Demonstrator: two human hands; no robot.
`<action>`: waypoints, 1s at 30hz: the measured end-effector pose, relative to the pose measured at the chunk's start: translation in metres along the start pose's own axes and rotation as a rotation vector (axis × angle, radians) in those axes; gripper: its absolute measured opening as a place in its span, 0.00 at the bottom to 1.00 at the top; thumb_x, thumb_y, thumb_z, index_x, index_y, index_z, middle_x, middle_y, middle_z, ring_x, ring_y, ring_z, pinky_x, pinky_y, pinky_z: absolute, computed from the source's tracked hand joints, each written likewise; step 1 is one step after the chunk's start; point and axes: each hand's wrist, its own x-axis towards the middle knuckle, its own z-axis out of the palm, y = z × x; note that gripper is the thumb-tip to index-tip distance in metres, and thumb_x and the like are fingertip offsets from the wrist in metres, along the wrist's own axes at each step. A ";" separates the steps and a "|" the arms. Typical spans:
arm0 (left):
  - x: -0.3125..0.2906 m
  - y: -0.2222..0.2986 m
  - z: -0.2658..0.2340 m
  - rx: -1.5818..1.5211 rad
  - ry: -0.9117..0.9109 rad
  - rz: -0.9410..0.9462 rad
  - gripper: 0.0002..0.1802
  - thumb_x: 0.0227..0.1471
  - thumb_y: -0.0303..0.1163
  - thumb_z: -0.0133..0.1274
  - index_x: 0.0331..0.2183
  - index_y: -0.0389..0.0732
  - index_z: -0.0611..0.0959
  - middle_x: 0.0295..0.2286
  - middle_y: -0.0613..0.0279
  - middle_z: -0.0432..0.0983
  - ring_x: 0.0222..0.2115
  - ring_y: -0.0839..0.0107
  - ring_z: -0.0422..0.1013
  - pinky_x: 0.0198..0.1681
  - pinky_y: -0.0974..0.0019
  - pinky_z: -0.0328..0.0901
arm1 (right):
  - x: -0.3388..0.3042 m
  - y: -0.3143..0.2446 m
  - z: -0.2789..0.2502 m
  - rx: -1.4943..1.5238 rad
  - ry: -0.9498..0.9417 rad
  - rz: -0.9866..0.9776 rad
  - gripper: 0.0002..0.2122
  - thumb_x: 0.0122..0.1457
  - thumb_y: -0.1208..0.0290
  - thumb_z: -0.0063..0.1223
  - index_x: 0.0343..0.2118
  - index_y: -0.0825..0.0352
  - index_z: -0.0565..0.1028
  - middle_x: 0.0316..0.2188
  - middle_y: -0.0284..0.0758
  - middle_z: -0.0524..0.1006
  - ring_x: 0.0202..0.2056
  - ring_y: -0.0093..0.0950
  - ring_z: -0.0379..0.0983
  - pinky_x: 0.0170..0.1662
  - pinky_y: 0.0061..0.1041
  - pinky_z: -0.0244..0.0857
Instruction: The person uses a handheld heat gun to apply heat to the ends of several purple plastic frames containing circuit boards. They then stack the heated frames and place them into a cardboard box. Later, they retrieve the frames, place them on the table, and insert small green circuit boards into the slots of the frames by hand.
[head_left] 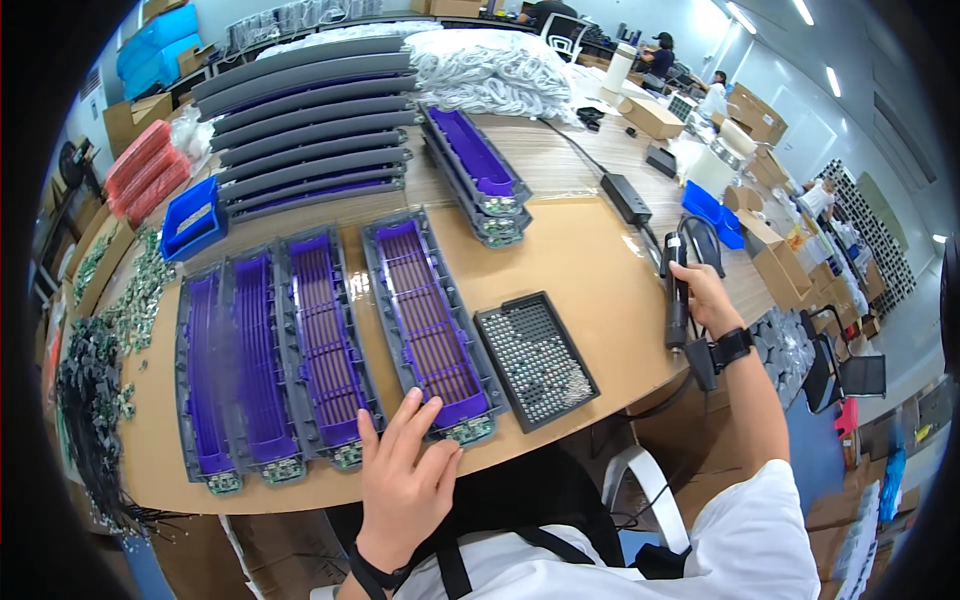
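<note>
My right hand (705,296) is wrapped round a black electric screwdriver (677,310), held upright at the right side of the cardboard sheet (590,260). At the near end of a long grey and purple plastic housing (425,310) is my left hand (410,475), its fingers stretched out and apart. Its fingertips lie close by a small green circuit board (467,430) at that end; whether they touch it I cannot tell. Just right of this housing, a black tray (536,360) holds many small screws in rows of holes. Several similar housings (325,340) lie side by side to the left.
Stacked grey housings (310,130) stand at the back, with two more purple ones (475,160) beside them. A blue bin (194,222), loose green boards (145,295) and black cables (95,400) lie left. A power adapter (626,198) trails cord near the screwdriver; white bundles (490,75) lie behind.
</note>
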 end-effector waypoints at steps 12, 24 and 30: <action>-0.012 -0.001 -0.040 -0.034 -0.072 -0.062 0.14 0.39 0.27 0.65 0.33 0.45 0.83 0.51 0.56 0.71 0.57 0.52 0.61 0.62 0.41 0.43 | -0.083 -0.004 0.025 -1.018 0.134 -0.736 0.29 0.51 0.67 0.62 0.53 0.77 0.66 0.54 0.56 0.66 0.58 0.42 0.61 0.60 0.33 0.55; -0.033 -0.076 -0.165 0.389 0.314 -0.537 0.18 0.47 0.26 0.59 0.42 0.36 0.77 0.48 0.47 0.71 0.51 0.54 0.67 0.52 0.57 0.61 | -0.148 -0.055 0.198 -0.897 -0.530 -0.944 0.28 0.54 0.57 0.59 0.46 0.81 0.71 0.53 0.62 0.62 0.60 0.58 0.52 0.61 0.47 0.51; -0.031 -0.132 -0.189 0.146 0.095 -0.798 0.20 0.53 0.33 0.56 0.46 0.31 0.75 0.35 0.51 0.75 0.28 0.63 0.72 0.33 0.62 0.66 | -0.132 -0.049 0.237 -1.047 -0.570 -0.867 0.24 0.52 0.59 0.59 0.33 0.84 0.74 0.52 0.62 0.64 0.61 0.58 0.51 0.59 0.59 0.48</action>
